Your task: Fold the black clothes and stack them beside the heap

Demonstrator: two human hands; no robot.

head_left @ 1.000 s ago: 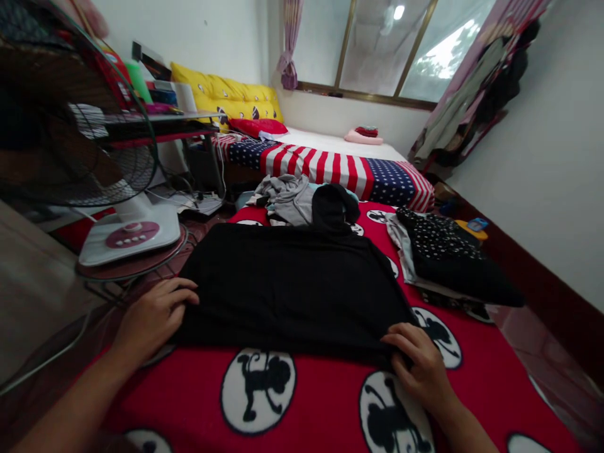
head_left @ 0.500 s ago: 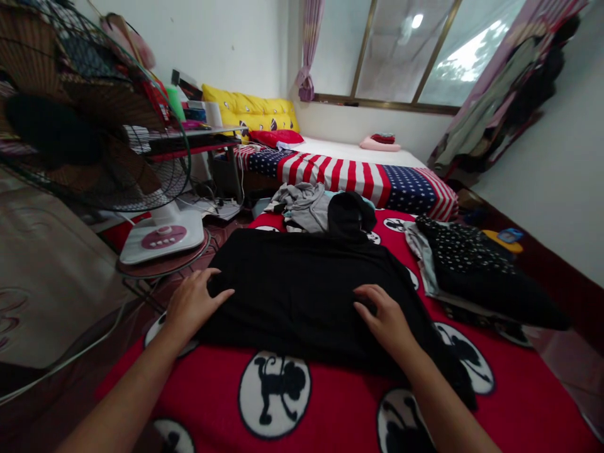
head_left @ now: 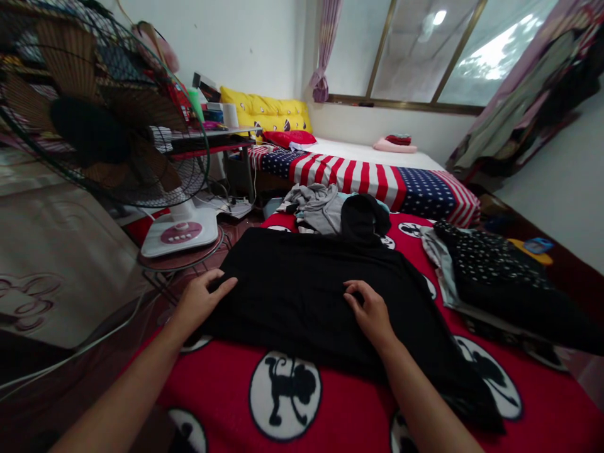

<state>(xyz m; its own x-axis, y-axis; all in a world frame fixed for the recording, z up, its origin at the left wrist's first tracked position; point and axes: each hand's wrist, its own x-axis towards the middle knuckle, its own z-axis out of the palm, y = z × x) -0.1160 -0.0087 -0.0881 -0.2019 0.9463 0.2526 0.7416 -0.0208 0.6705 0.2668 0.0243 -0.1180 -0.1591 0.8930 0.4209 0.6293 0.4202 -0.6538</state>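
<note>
A black hooded top (head_left: 302,277) lies spread across the red blanket (head_left: 226,384), which is patterned with monkeys in white circles. Its hood (head_left: 361,217) points away from me, and one sleeve stretches to the lower right. At the garment's left edge rests my left hand (head_left: 201,302), with thumb and fingers apart. My right hand (head_left: 370,311) is over the middle of the cloth; its fingers are loosely curled, with a gap between thumb and forefinger. Whether its fingertips press on the fabric I cannot tell.
Beyond the top is a heap of grey clothes (head_left: 316,204). Folded clothes (head_left: 495,264) are stacked at the right. On the left a fan (head_left: 179,233) stands on a round stool (head_left: 189,258). Farther back is a bed with a striped, starred cover (head_left: 349,176).
My right hand has shifted slightly left over the black top, its fingers curling a little closer. My left hand stays at the left edge. The whole view has turned slightly left.
</note>
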